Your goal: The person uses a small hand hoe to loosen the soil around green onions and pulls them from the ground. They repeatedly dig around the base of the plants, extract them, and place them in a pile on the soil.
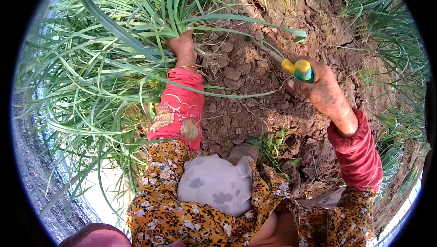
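Observation:
My left hand (184,47) is at the base of a clump of long, flat green leaves (172,4), which fan out from its grip; the leaves hide most of the fingers. Pale, thin roots (210,59) show beside it against the soil. In my right hand (321,86) is a hand digging tool with a yellow and green handle (302,69). Its narrow, soil-coloured shaft (271,51) slants up and left towards the ground, and I cannot make out the tip's shape. Reddish-brown, cloddy soil (239,110) lies between my hands.
More long-leaved plants (382,18) line the right side, and a dense stand (92,76) fills the left. Dark netting (37,165) runs along the left edge. A small broad-leaved weed (273,143) grows near my knee (215,182) and the toe of a shoe (243,152).

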Available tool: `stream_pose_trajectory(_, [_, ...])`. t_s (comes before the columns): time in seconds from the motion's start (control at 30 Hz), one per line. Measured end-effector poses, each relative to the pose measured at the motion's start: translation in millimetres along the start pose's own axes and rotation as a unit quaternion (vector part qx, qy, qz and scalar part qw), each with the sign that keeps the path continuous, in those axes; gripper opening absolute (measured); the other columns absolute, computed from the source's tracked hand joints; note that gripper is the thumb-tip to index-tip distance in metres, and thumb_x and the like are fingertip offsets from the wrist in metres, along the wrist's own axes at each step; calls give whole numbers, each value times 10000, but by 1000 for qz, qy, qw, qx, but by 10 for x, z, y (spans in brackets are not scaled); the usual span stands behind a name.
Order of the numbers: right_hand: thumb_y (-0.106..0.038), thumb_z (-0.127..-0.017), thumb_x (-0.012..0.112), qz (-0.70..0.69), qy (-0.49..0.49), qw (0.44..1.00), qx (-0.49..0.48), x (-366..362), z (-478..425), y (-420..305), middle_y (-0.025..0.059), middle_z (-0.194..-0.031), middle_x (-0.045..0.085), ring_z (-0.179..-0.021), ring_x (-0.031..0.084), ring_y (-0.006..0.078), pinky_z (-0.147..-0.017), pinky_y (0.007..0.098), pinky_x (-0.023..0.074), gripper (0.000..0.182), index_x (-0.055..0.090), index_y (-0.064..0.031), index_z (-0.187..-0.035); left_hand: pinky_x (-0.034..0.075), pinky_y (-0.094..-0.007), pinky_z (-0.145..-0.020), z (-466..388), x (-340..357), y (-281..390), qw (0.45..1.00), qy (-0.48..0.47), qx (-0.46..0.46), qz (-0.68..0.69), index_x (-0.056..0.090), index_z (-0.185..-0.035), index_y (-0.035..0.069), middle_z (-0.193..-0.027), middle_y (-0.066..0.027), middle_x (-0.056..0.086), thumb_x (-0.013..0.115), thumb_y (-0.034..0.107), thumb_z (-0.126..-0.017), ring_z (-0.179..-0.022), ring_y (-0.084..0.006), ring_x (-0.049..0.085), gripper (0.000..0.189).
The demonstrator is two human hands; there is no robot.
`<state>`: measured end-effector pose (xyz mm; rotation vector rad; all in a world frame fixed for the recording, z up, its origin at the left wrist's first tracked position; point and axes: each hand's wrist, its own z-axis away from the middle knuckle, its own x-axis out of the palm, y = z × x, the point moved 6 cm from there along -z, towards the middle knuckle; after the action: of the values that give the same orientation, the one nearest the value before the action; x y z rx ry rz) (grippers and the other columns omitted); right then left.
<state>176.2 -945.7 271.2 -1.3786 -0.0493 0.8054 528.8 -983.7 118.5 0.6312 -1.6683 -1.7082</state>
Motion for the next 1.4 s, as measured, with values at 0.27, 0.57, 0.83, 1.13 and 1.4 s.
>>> stream_pose_trajectory(0.27, [-134, -722, 595, 146, -57, 986, 49, 816, -1026, 236, 259, -820, 611, -801, 607, 394, -705, 437, 493, 245, 575, 51, -881, 417, -295, -725, -255, 679, -305, 988, -143, -58, -19, 577, -1005, -1, -919, -58, 606, 615, 34, -763, -807, -153, 546, 247])
stream_pose_trajectory(0.57, [-77, -726, 626, 27, 49, 998, 24, 1510, -472, 1057, 225, -1026, 585, -926, 581, 372, -761, 429, 488, 555, 414, -65, -1239, 436, -283, -629, 187, 592, 97, 992, -76, 58, 84, 576, -977, 17, -857, -40, 596, 627, 0, -748, -729, -137, 546, 235])
stream_pose_trajectory(0.83, [-10, -729, 612, -34, 63, 997, 5, 182, 23, 225, 126, -795, 598, -717, 596, 229, -662, 334, 464, 335, 545, -9, -1058, 374, -253, -487, 19, 746, 455, 972, -165, 118, -116, 600, -876, -8, -721, -29, 576, 659, 4, -713, -580, -106, 494, 173])
stream_pose_trajectory(1.13, [-53, -729, 621, 89, 69, 993, 36, 673, -1065, 631, 142, -935, 637, -816, 619, 246, -738, 329, 476, 377, 558, -45, -1100, 419, -285, -782, -426, 1314, -50, 936, -240, -138, -217, 614, -967, -65, -945, -111, 626, 718, 104, -709, -833, -173, 575, 326])
stream_pose_trajectory(1.4, [-46, -728, 620, -147, 193, 970, 27, 1140, -840, 1364, 132, -1028, 605, -916, 587, 249, -805, 313, 453, 459, 503, -32, -1172, 460, -297, -661, 222, 1307, 123, 980, -145, 16, -135, 645, -860, -18, -812, -63, 663, 680, 111, -728, -680, -129, 569, 188])
